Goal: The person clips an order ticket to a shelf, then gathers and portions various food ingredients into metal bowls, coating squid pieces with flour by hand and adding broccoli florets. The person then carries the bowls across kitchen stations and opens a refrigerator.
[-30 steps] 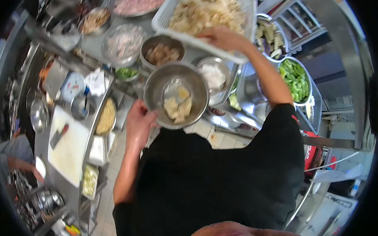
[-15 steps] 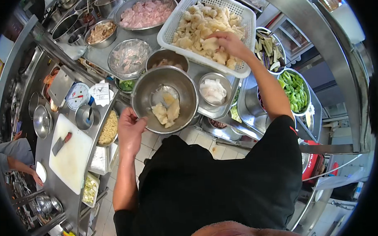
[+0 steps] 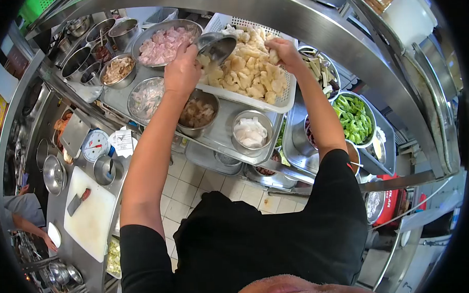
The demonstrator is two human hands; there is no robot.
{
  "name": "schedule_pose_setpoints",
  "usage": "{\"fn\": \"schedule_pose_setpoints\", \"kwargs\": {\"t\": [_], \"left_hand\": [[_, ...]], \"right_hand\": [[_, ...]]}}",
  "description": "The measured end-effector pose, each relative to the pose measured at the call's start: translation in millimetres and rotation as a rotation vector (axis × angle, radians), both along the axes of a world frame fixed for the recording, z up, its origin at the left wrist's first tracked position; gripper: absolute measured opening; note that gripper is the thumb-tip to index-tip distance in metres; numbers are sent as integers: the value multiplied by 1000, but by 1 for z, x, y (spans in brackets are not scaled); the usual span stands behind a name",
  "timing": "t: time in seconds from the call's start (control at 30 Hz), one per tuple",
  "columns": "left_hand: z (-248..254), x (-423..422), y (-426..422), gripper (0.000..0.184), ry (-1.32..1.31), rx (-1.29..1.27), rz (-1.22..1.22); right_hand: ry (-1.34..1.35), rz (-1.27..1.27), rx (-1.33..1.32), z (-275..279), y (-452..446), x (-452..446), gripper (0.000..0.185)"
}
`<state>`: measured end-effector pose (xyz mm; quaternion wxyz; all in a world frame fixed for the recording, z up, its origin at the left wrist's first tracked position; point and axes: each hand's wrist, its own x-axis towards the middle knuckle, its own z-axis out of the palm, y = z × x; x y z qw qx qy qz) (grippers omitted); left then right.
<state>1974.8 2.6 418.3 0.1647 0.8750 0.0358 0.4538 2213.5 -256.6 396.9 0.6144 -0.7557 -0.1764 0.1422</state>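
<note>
My left hand (image 3: pixel 183 71) is closed on the rim of a metal bowl (image 3: pixel 222 48), now tipped on its side over the left part of a white perforated basket (image 3: pixel 238 97). Pale yellow pieces (image 3: pixel 205 65) sit at the bowl's lower edge, blurred. Many pale yellow, lumpy food pieces (image 3: pixel 247 68) fill the basket; they look coated or fried, but their kind is unclear. Over the basket's right side, my right hand (image 3: pixel 287 54) has its fingers curled around one such piece, partly hidden by the fingers.
Near the basket stand bowls of raw pink meat (image 3: pixel 166 45), soaking pieces (image 3: pixel 198 112), white paste (image 3: pixel 251 131) and green pepper (image 3: pixel 353 119). A steel shelf rail (image 3: pixel 271 11) crosses above. Left, a cleaver (image 3: pixel 76 203) lies on a cutting board (image 3: pixel 90 218); another person's hand (image 3: pixel 50 242) is beyond.
My left hand has lifted the bowl from in front of my body up to the basket and tipped it. The right hand has risen slightly toward the basket's far right side.
</note>
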Motion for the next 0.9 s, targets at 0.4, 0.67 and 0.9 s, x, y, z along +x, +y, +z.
{"fn": "schedule_pose_setpoints", "kwargs": {"t": [0.4,0.67,0.9], "left_hand": [[34,-52,32,15,-92,-613,223],[2,-109,62,24,-122,-930,155],[-16,-126,42,22,-53,-1237,-7]], "right_hand": [[-932,168,-1129,58,69,-37,31],[-609,241,-765,71,82,-12,29],[-968,255,-965,41,147,-24,35]]}}
